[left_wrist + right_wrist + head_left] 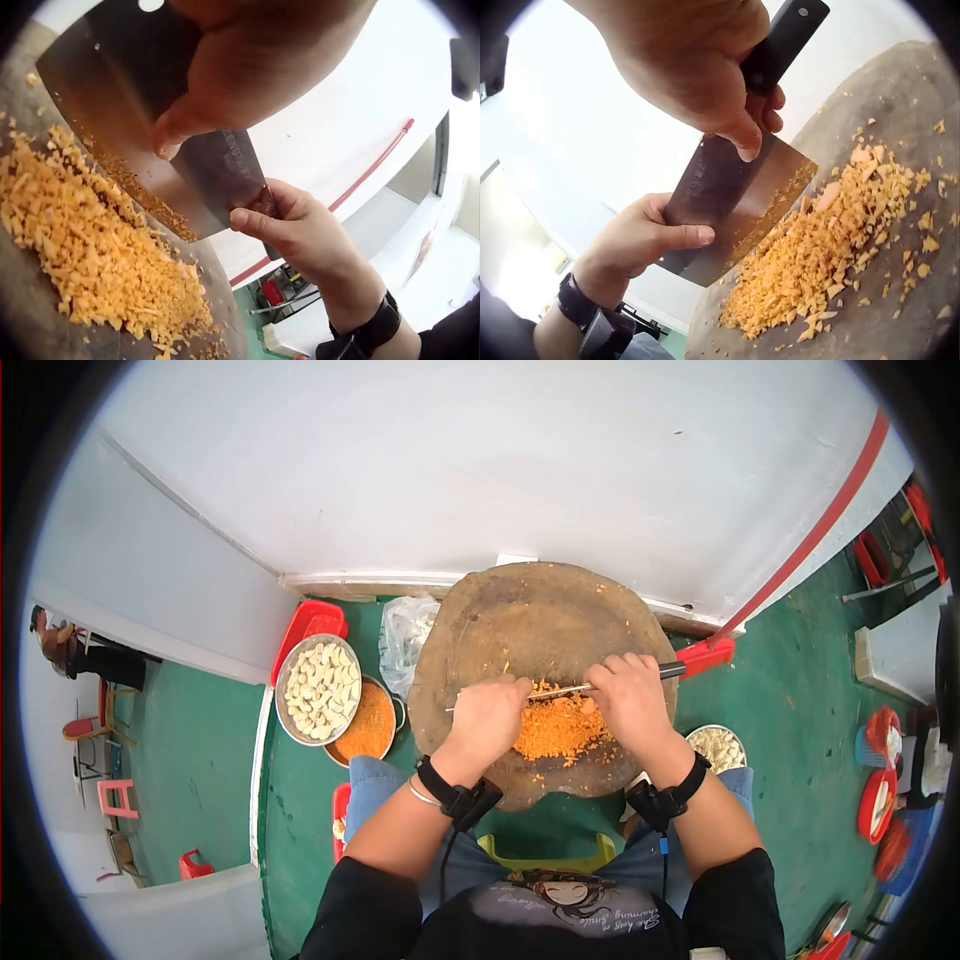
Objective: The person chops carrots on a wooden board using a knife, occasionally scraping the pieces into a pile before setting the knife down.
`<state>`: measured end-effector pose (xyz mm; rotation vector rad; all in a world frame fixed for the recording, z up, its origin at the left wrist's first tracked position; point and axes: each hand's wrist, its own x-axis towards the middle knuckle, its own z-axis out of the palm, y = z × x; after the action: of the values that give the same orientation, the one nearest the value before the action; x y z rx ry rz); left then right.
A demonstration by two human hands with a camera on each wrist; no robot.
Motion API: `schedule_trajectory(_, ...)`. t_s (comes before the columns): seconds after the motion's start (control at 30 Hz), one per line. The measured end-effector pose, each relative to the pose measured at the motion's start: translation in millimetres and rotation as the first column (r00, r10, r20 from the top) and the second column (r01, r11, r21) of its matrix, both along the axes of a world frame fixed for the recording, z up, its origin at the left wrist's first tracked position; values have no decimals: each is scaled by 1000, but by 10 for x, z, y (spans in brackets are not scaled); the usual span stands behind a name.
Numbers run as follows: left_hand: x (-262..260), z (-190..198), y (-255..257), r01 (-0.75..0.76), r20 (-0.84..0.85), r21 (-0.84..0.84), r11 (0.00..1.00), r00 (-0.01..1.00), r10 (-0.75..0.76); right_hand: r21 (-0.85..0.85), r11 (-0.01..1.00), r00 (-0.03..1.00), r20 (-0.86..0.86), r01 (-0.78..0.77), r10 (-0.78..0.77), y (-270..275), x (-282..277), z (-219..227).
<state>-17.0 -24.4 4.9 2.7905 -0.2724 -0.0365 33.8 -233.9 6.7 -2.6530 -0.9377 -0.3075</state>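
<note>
A thick round wooden chopping block (545, 605) stands before the person, with a heap of finely chopped orange bits, carrot-like, (560, 732) on its near part. Both hands hold a broad cleaver (731, 191) crosswise over the heap. The left hand (488, 715) pinches the blade near its far end, its thumb flat on the near face. At the other end, the right hand (632, 698) grips where blade meets black handle (791, 41), thumb on the steel. Orange crumbs cling along the blade's lower edge in both wrist views. Some larger orange pieces (829, 196) lie among the bits.
Left of the block, a metal bowl of pale pieces (287, 700) overlaps a pot of orange mince (400, 712). A plastic bag (400, 645) and red basin (320, 618) sit behind. Another bowl (742, 745) is at right. A white wall (500, 470) rises behind the block.
</note>
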Motion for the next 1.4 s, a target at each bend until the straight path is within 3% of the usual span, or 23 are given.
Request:
schedule_trajectory(0.1, 10, -89, 22, 29, 37, -35, 999, 999, -28, -33, 999, 997, -74, -4, 2, 6, -15, -130)
schedule_trajectory(0.17, 26, -114, 7, 22, -25, -6, 1000, 999, -22, -24, 1000, 998, -68, -11, 10, 3, -22, -111)
schedule_trajectory(0.3, -8, -30, 0, 16, 32, -9, 1000, 999, -16, 25, 1000, 999, -34, -9, 10, 10, -24, 28)
schedule_trajectory(0.37, 0, -137, 6, 40, 51, -46, 998, 998, -38, 1, 1000, 999, -52, -14, 14, 14, -9, -134)
schedule_trajectory(0.57, -33, 8, -12, 23, 84, -21, 1000, 996, -21, -35, 999, 998, -57, -8, 6, 8, -37, -58)
schedule_trajectory(1.4, -10, -103, -24, 34, 64, -9, 999, 997, -34, -18, 1000, 1000, -22, -13, 12, 34, -19, -181)
